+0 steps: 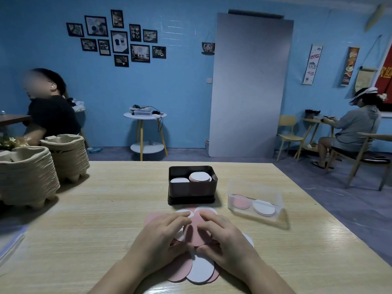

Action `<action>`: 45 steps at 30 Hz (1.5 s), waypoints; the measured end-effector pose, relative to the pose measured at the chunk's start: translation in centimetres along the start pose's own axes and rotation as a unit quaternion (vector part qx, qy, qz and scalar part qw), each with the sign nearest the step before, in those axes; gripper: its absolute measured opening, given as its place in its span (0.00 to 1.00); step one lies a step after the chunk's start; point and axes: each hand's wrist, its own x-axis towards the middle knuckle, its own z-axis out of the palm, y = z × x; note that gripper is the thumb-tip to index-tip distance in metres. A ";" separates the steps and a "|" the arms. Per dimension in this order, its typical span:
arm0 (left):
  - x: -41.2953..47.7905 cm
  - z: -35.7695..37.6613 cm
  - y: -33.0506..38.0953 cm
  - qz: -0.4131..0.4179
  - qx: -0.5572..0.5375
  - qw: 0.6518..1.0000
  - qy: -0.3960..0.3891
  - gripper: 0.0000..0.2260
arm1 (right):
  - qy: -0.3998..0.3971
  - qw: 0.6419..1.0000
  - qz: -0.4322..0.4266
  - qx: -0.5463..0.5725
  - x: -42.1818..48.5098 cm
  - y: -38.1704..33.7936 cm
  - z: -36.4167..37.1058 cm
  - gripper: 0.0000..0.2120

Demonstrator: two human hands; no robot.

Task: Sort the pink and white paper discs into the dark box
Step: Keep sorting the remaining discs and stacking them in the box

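A pile of pink and white paper discs lies spread on the wooden table just in front of me. My left hand and my right hand both rest on the pile with curled fingers, pinching the edges of one pink disc between them. The dark box stands beyond the pile, open at the top. Inside it sit a stack of white-topped discs on the right and a lower white disc on the left.
A clear plastic box with a pink and a white disc lies right of the dark box. Two stacks of pulp cup trays stand at the table's left. People sit at other tables at the far left and right.
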 end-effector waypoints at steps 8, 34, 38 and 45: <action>0.0 -0.5 0.6 -0.012 -0.035 0.999 0.012 0.13 | 0.017 1.000 0.008 0.015 0.0 -0.4 -0.4 0.19; 0.3 -0.7 1.0 0.018 0.021 1.000 0.014 0.08 | 0.008 1.000 0.011 0.001 0.3 -0.6 -0.4 0.18; 0.3 -0.7 0.9 0.018 0.009 1.000 0.019 0.10 | 0.022 1.000 0.007 -0.001 0.5 -0.5 -0.6 0.17; 0.5 -1.4 0.2 -0.020 0.005 1.000 0.014 0.11 | 0.014 1.000 0.021 -0.005 2.1 0.2 -0.6 0.22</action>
